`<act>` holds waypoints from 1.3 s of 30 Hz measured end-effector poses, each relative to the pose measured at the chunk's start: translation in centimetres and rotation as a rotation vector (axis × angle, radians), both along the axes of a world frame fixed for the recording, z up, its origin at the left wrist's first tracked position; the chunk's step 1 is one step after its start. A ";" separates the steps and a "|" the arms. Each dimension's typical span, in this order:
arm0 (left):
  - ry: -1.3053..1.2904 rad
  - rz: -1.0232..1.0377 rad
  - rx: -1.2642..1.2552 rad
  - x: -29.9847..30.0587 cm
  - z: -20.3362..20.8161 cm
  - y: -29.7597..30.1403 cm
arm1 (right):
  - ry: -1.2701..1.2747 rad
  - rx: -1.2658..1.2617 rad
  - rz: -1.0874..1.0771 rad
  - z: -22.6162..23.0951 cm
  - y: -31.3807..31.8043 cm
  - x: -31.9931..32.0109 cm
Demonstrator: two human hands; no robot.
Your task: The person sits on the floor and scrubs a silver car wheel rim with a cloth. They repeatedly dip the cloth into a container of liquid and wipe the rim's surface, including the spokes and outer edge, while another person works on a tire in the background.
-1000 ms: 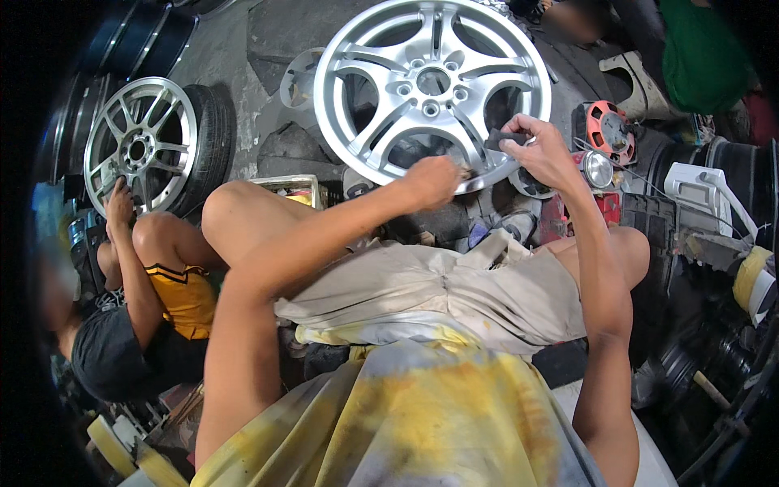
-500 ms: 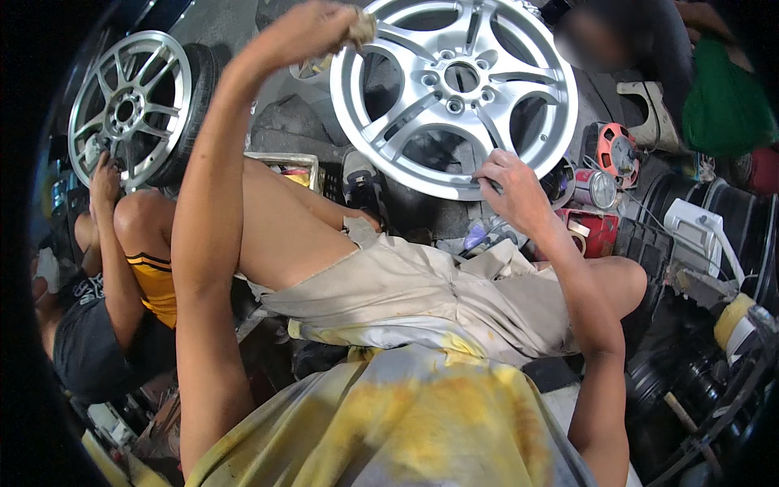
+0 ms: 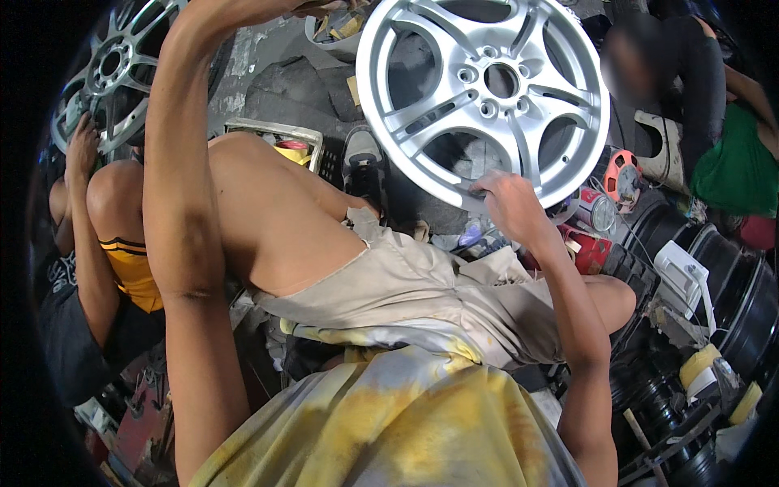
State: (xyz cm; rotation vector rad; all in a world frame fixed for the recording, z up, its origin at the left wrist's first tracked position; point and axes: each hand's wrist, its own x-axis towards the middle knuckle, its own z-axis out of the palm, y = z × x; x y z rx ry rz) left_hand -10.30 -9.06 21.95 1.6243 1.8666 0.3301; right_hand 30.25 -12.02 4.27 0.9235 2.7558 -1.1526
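Note:
A silver alloy wheel rim (image 3: 531, 109), with wide spokes and a hub hole, stands tilted in front of me. My right hand (image 3: 515, 207) grips its lower edge, thumb and fingers curled over the lip. My left arm reaches up to the top edge of the picture. Only part of my left hand (image 3: 324, 6) shows there, left of the rim, its fingers looking curled. Whatever it holds is cut off by the picture's edge.
On the left, another person's hand (image 3: 83, 146) touches a second spoked rim (image 3: 109, 61). A second person (image 3: 698, 89) sits at the far right. Around me lie a crate (image 3: 312, 150), a tin can (image 3: 596, 209), an orange reel (image 3: 623, 174), black rims (image 3: 751, 304) and a white bucket (image 3: 331, 45).
The view has shifted, and the rim appears farther right. My left hand, seen earlier with a crumpled beige pad, is now mostly beyond the top edge. My right hand keeps its grip.

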 end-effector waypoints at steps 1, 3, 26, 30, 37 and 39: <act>0.007 -0.040 0.013 0.0 0.0 0.0 | -0.041 -0.019 0.013 -0.3 0.2 -0.1; 0.019 -0.121 0.039 0.0 0.0 -0.1 | -0.112 0.011 0.053 -0.6 0.5 -0.2; 0.054 -0.063 0.076 0.9 -0.1 0.4 | -0.308 0.020 0.019 -1.3 -0.3 -2.3; 0.162 -0.138 0.152 1.1 -0.1 0.4 | -0.028 0.191 0.042 -0.8 -0.9 -2.6; 0.110 -0.002 0.067 1.7 1.1 -0.6 | -0.309 0.162 0.043 -0.4 -1.1 -2.7; 0.167 0.013 0.045 2.0 1.3 -0.7 | -0.354 0.122 0.014 -0.7 -1.1 -3.0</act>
